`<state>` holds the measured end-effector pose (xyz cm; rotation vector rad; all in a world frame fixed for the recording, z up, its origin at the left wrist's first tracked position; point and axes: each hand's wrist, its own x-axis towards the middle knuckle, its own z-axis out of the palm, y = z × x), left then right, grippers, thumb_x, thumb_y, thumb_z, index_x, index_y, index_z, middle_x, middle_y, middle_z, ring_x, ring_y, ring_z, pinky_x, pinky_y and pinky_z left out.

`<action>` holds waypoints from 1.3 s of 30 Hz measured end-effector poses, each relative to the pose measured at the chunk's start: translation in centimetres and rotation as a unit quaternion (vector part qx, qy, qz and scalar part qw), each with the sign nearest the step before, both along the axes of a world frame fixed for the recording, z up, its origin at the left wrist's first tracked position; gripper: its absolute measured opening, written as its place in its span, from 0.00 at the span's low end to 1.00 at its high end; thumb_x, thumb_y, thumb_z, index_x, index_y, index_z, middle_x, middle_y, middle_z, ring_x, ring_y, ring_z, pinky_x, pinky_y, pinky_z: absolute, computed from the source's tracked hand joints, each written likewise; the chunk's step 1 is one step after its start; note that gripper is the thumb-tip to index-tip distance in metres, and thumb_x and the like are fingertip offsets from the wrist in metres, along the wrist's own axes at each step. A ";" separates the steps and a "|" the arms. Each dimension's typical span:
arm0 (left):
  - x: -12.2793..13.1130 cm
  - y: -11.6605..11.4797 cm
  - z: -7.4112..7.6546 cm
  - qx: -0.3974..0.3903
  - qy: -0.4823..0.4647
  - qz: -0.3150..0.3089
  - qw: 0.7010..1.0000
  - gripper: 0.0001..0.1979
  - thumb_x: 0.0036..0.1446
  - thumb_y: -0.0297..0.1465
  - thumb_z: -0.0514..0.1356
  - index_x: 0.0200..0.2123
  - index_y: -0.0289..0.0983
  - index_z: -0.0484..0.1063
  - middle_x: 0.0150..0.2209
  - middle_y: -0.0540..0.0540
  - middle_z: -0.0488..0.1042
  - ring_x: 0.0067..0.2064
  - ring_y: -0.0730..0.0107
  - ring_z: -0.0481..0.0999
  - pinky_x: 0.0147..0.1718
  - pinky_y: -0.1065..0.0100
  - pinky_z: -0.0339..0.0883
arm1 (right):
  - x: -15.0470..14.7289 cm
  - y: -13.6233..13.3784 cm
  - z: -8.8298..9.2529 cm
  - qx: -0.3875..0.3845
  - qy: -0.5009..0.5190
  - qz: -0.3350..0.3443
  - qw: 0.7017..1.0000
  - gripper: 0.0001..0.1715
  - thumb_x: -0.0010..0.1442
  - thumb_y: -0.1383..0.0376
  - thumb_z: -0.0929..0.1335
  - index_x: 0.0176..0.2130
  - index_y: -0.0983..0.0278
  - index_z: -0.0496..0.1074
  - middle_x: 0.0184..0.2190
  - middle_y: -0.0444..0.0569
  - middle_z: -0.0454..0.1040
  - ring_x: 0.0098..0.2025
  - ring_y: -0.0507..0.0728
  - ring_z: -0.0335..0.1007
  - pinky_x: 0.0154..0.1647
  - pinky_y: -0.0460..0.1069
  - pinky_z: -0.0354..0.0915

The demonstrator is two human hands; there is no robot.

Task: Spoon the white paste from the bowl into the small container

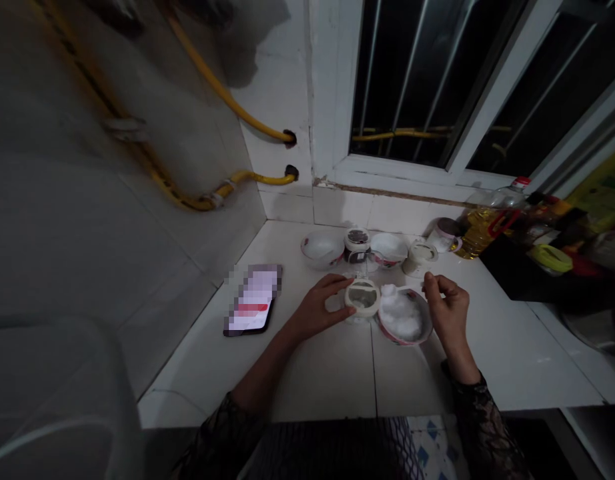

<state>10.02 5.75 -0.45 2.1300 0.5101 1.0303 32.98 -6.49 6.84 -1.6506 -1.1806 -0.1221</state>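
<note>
— What is the left hand (317,308) doing?
— It is curling around a small round jar (362,298). The thumb is on the near side, the fingers (339,281) are wrapping the far side, and both are closing on its wall. The jar is standing upright on the white counter (327,373), straight ahead of the person.
— And the right hand (450,310)?
— It is hovering at the right rim of a bowl of white grains (403,319), with thumb and forefinger pinching together. Whether anything thin is sitting between them I cannot tell, because the light is too dim.
— Are the jar and the bowl touching?
— They are sitting just beside each other, seemingly rim to rim.
— What is crowding around them?
— A row is standing behind: a white bowl (321,249), a dark-topped jar (357,245), a second bowl (389,249) and a pale cup (420,257). An oil bottle (480,223) is standing farther right, below the window (437,80). A phone (252,300) is lying flat to the left, well apart from the jar, and a yellow hose (222,93) is running along the wall.
</note>
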 end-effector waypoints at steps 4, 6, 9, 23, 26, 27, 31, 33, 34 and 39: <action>-0.1 -0.1 0.1 -0.003 0.006 -0.001 1.000 0.26 0.55 0.39 0.67 0.57 0.43 0.72 0.53 0.40 0.72 0.54 0.58 0.74 0.54 0.55 0.71 | -2.9 0.4 0.4 0.027 -0.256 0.065 0.964 0.23 0.68 0.60 0.61 0.22 0.61 0.66 0.18 0.42 0.68 0.24 0.51 0.62 0.45 0.52 0.59; -0.1 -0.1 0.2 -0.004 0.005 0.000 1.000 0.26 0.55 0.40 0.67 0.57 0.42 0.72 0.53 0.39 0.73 0.54 0.57 0.74 0.54 0.55 0.71 | -3.6 0.5 0.2 0.016 -0.357 0.111 0.928 0.21 0.68 0.64 0.61 0.24 0.61 0.67 0.20 0.41 0.70 0.24 0.50 0.62 0.48 0.52 0.57; 0.0 -0.2 0.3 -0.004 0.003 0.000 1.000 0.26 0.55 0.40 0.67 0.57 0.42 0.72 0.54 0.39 0.72 0.54 0.57 0.74 0.54 0.55 0.71 | -2.9 0.2 0.4 0.025 -0.389 0.091 0.916 0.19 0.68 0.66 0.61 0.25 0.61 0.67 0.20 0.42 0.72 0.24 0.50 0.64 0.48 0.53 0.57; 0.0 0.0 0.1 -0.014 -0.003 0.000 1.000 0.26 0.54 0.40 0.67 0.57 0.44 0.73 0.53 0.40 0.73 0.54 0.57 0.74 0.54 0.55 0.71 | 3.4 -1.4 -1.5 -0.089 -0.331 0.006 0.939 0.25 0.68 0.58 0.60 0.21 0.62 0.66 0.17 0.42 0.70 0.21 0.51 0.63 0.50 0.54 0.56; 0.0 -0.1 0.2 -0.009 -0.005 -0.005 1.000 0.26 0.55 0.39 0.67 0.56 0.43 0.73 0.52 0.40 0.73 0.53 0.57 0.75 0.53 0.56 0.71 | 3.5 -0.8 -2.9 -0.092 -0.275 -0.005 0.957 0.26 0.68 0.55 0.60 0.22 0.61 0.67 0.18 0.44 0.72 0.22 0.52 0.65 0.48 0.54 0.57; 0.0 -0.1 0.3 -0.008 -0.005 -0.005 1.000 0.26 0.55 0.39 0.67 0.56 0.43 0.73 0.53 0.39 0.73 0.53 0.58 0.74 0.53 0.56 0.71 | 3.6 -0.6 -3.2 -0.091 -0.257 -0.012 0.962 0.26 0.67 0.54 0.60 0.22 0.61 0.67 0.18 0.44 0.72 0.23 0.53 0.65 0.47 0.54 0.58; 0.0 -0.1 0.1 -0.012 -0.005 0.003 1.000 0.26 0.54 0.39 0.68 0.56 0.43 0.73 0.53 0.40 0.73 0.54 0.57 0.74 0.53 0.56 0.71 | 4.2 -0.2 -3.8 -0.091 -0.192 -0.013 0.977 0.29 0.65 0.49 0.60 0.18 0.60 0.65 0.14 0.44 0.66 0.22 0.53 0.62 0.40 0.52 0.60; 0.0 -0.2 0.1 -0.015 -0.003 0.003 1.000 0.26 0.54 0.39 0.68 0.56 0.44 0.73 0.53 0.40 0.73 0.54 0.57 0.74 0.53 0.55 0.71 | 4.3 -0.3 -3.8 -0.101 -0.155 -0.009 0.983 0.29 0.63 0.49 0.61 0.17 0.61 0.64 0.12 0.42 0.63 0.20 0.52 0.59 0.34 0.50 0.59; 0.0 -0.2 0.1 -0.015 -0.002 0.001 1.000 0.26 0.54 0.39 0.67 0.56 0.44 0.73 0.53 0.40 0.73 0.54 0.57 0.74 0.54 0.55 0.71 | 4.4 -0.3 -3.7 -0.106 -0.134 -0.011 0.985 0.29 0.62 0.50 0.61 0.17 0.61 0.63 0.12 0.41 0.61 0.20 0.51 0.57 0.31 0.49 0.58; -0.1 -0.1 0.2 -0.014 0.005 0.000 1.000 0.26 0.55 0.40 0.67 0.57 0.43 0.72 0.54 0.40 0.72 0.55 0.57 0.73 0.54 0.55 0.71 | 4.5 -0.7 -3.3 -0.107 -0.047 -0.035 0.993 0.27 0.60 0.51 0.62 0.16 0.62 0.59 0.14 0.39 0.53 0.20 0.49 0.51 0.23 0.46 0.50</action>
